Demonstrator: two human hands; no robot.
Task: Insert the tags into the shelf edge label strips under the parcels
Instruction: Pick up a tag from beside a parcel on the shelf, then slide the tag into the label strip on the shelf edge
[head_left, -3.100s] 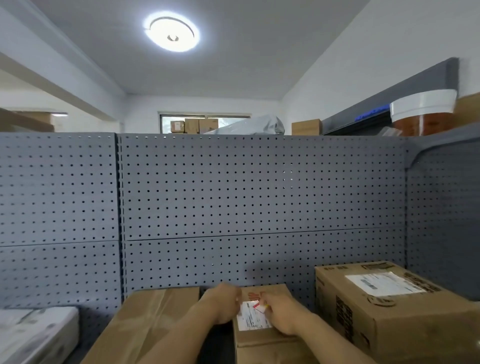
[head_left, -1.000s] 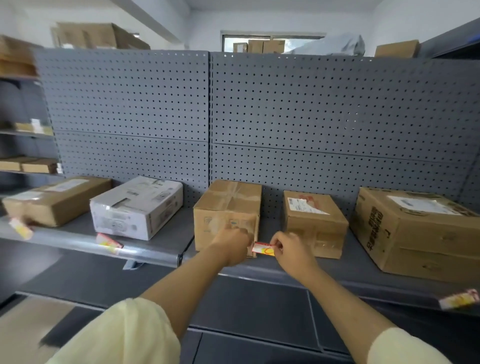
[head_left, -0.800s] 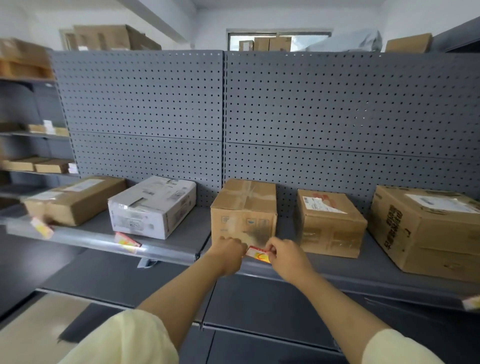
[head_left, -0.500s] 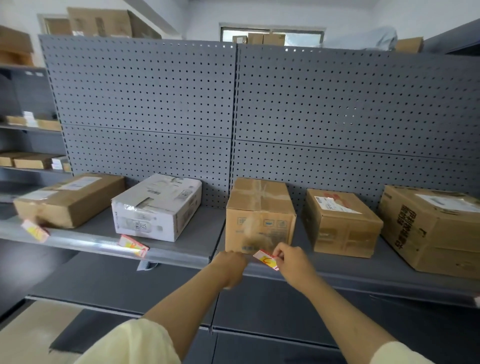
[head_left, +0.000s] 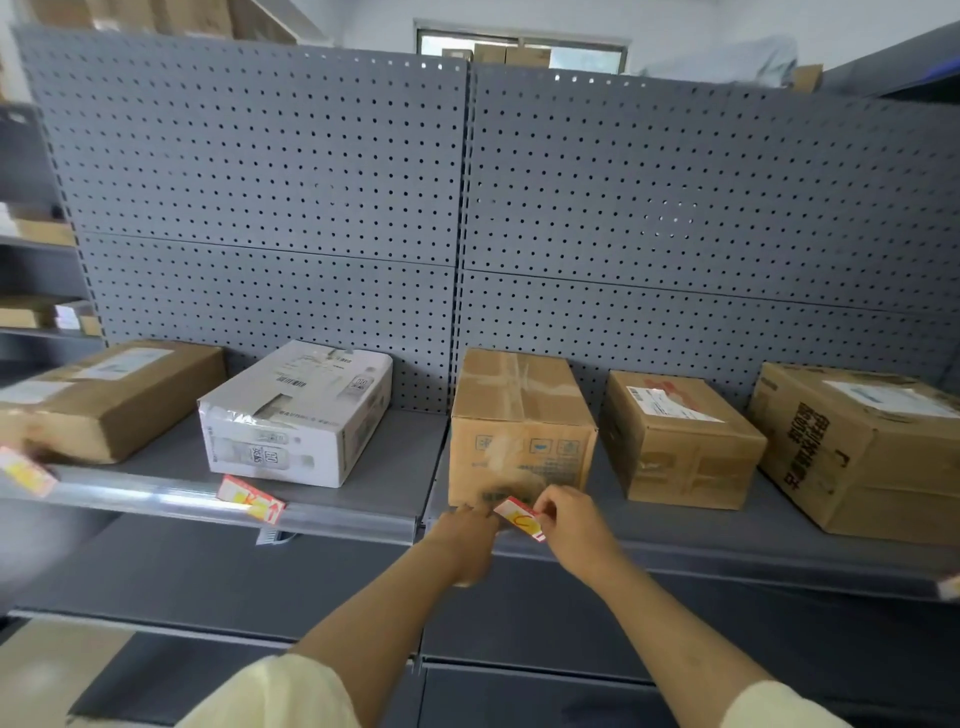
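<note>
A small red, white and yellow tag (head_left: 521, 518) is pinched between my left hand (head_left: 467, 535) and my right hand (head_left: 569, 525), right at the shelf edge label strip (head_left: 727, 564) below the middle brown parcel (head_left: 519, 426). The tag is tilted, its right end lower. Two more tags sit in the left strip (head_left: 156, 501): one tag (head_left: 252, 499) under the white parcel (head_left: 296, 410) and another tag (head_left: 23, 470) under the far-left brown parcel (head_left: 104, 395). A further tag (head_left: 950, 587) shows at the right border.
Two more brown parcels stand on the grey shelf to the right: a small parcel (head_left: 680, 441) and a large parcel (head_left: 867, 447). Grey pegboard (head_left: 467, 208) backs the shelf. A lower shelf (head_left: 208, 582) lies beneath. More shelving with boxes stands at the far left (head_left: 36, 312).
The view dropped from the parcel tops to the shelf front. Both hands carried the tag down from the small parcel and left to the strip below the middle parcel.
</note>
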